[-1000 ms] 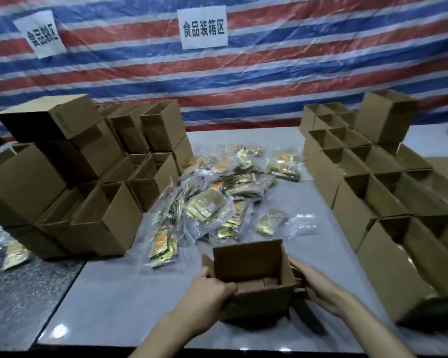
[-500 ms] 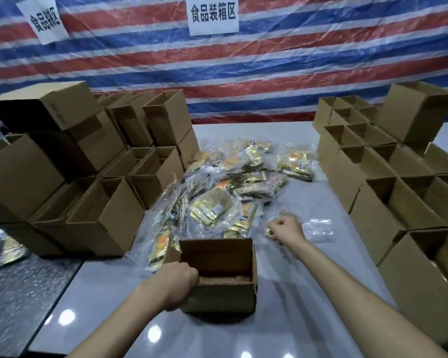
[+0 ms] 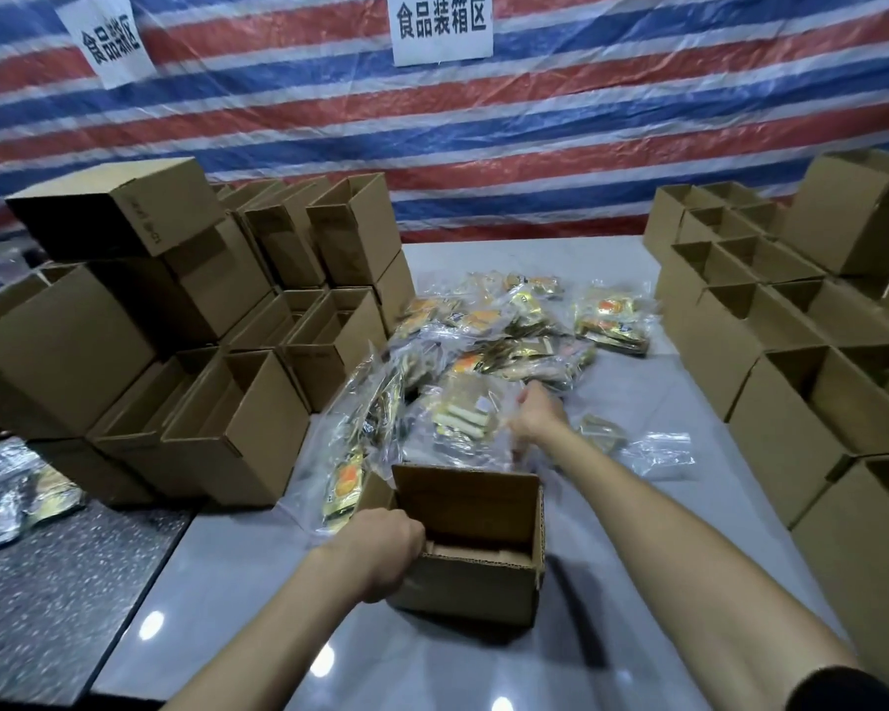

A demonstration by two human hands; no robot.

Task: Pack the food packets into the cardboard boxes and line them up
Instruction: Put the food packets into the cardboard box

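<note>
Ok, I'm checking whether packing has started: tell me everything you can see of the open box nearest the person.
The box is plain brown corrugated cardboard, upright on the pale table, top open, far flap standing up. Only its folded bottom flaps show inside; no packet visible. The left hand grips its near left rim.

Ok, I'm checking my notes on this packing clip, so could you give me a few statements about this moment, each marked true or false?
1. The left hand grips the rim of the open box nearest the person. True.
2. That box already has food packets in it. False: only its cardboard floor shows inside.
3. The right hand is at the packet pile beyond the box. True.
4. The boxes on the right are taped shut. False: their tops stand open.
</note>
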